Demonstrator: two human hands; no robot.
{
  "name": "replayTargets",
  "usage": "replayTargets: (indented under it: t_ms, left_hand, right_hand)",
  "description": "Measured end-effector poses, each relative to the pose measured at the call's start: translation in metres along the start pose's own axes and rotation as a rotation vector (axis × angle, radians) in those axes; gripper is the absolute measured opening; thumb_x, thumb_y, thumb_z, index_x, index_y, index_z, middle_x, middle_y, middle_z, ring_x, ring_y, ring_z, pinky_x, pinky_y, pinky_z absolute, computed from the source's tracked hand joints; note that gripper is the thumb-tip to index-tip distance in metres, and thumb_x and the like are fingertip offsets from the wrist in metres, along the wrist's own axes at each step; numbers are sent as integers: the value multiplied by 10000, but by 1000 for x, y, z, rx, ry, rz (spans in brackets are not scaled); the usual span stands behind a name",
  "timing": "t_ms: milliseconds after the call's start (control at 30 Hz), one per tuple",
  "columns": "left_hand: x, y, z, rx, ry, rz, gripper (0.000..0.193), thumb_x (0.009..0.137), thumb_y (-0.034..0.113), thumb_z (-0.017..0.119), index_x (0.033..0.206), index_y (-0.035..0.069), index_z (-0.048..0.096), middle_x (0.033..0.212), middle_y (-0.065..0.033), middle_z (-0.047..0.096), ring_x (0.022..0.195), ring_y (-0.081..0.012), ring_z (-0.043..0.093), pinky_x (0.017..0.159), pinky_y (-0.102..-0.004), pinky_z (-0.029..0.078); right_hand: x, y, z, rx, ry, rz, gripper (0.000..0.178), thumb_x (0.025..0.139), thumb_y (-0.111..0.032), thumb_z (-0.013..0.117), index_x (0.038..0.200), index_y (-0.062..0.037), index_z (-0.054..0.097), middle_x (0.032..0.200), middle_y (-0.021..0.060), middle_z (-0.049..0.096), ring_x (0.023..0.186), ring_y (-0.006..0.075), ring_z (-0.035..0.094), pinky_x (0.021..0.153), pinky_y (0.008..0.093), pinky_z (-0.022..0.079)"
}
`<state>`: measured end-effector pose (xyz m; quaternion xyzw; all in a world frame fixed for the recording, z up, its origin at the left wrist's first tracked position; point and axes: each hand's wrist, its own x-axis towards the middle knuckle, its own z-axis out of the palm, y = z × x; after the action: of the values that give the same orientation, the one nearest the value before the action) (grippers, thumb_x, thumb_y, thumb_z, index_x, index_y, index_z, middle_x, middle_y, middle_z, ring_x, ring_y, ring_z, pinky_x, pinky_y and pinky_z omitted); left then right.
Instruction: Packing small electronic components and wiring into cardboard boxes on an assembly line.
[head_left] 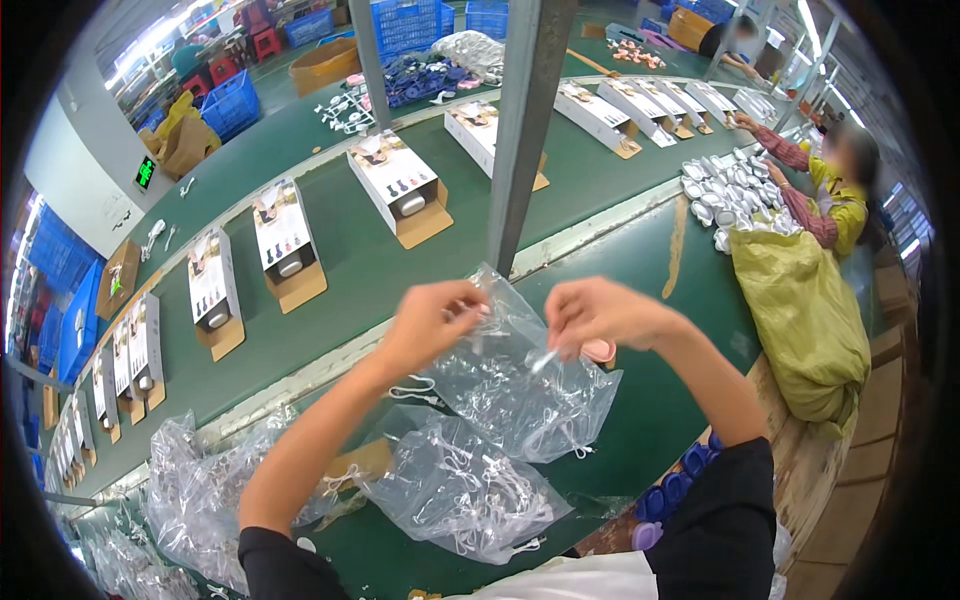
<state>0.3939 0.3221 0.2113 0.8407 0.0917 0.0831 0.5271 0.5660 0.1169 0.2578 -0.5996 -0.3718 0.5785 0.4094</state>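
Observation:
My left hand (437,318) is closed, its fingers pinched at the upper left edge of a clear plastic bag (530,410). My right hand (603,315) is also closed, the fingertips pinching a small white piece (543,362) over the same bag; blur hides its exact shape. White cables lie in the bag. A second clear bag (410,478) full of coiled white cables (490,490) is nearer to me. Beside the upper bag, to the left, rests a loose white cable (412,388). A pink rounded object (599,350) shows partly behind my right hand.
White boxes (400,180) with open brown flaps line the green conveyor (340,290) beyond the table edge. A grey metal post (523,130) stands ahead. At right, a co-worker (840,190) reaches over white parts (735,190) near a yellow-green sack (800,310). More clear bags (205,480) lie left.

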Motion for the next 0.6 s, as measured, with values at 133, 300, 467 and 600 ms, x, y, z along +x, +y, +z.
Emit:
replayTargets:
  t_ms: [133,300,467,600]
  left_hand:
    - [22,-10,-44,325,397,171,103,824,-4,572,917,27,601,862,-79,627,675,-187,634,595,-307,511]
    - [99,-39,-50,825,379,638,84,777,39,595,859,56,583,868,-63,590,700,-212,631,591,-318,533]
    - [123,-77,-60,1410,60,822,38,727,103,592,745,88,561,808,-57,534,765,-178,606,585,-286,535]
    - [147,-93,-39,1626,103,569,78,734,129,582,686,77,615,783,-52,579,817,-194,589,645,-303,501]
  right_hand:
    - [48,35,-100,135,650,-369,165,770,-4,677,884,-5,559,801,67,636,737,137,619,707,264,507]
    - [186,48,-160,-61,1135,-436,118,715,-19,694,790,-10,603,696,49,636,679,142,638,630,271,507]
    - [232,41,-159,-381,1371,-547,103,701,-77,704,767,-49,630,700,86,653,670,225,646,651,357,495]
    - [217,58,-182,-874,1344,-794,53,791,-65,577,801,-32,618,755,153,643,728,313,625,668,408,479]
